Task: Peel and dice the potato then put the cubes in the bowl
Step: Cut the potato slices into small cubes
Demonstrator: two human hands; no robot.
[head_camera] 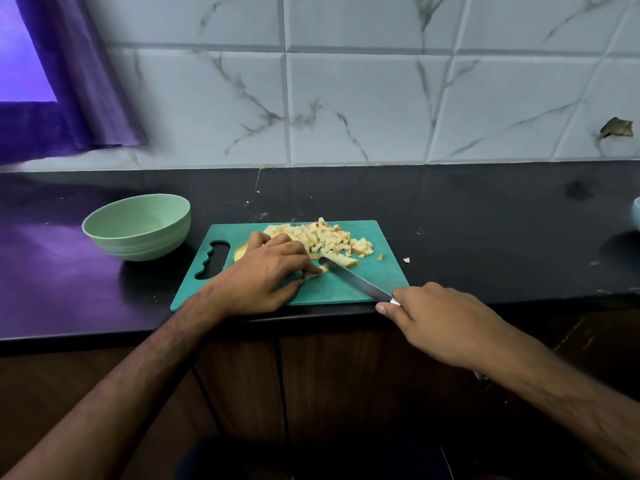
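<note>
A teal cutting board lies at the counter's front edge. At its far side sits a pile of pale potato cubes. My left hand lies on the board, its fingertips pinching a thin potato piece down. More uncut potato shows behind that hand, and a potato strip lies beside the blade. My right hand grips the handle of a knife; the blade's tip rests by the left fingertips. An empty pale green bowl stands left of the board.
The black counter carries a few stray potato bits right of the board. A pale dish rim peeks in at the right edge. A tiled wall stands behind, a purple curtain at the left, and wooden cabinet doors below.
</note>
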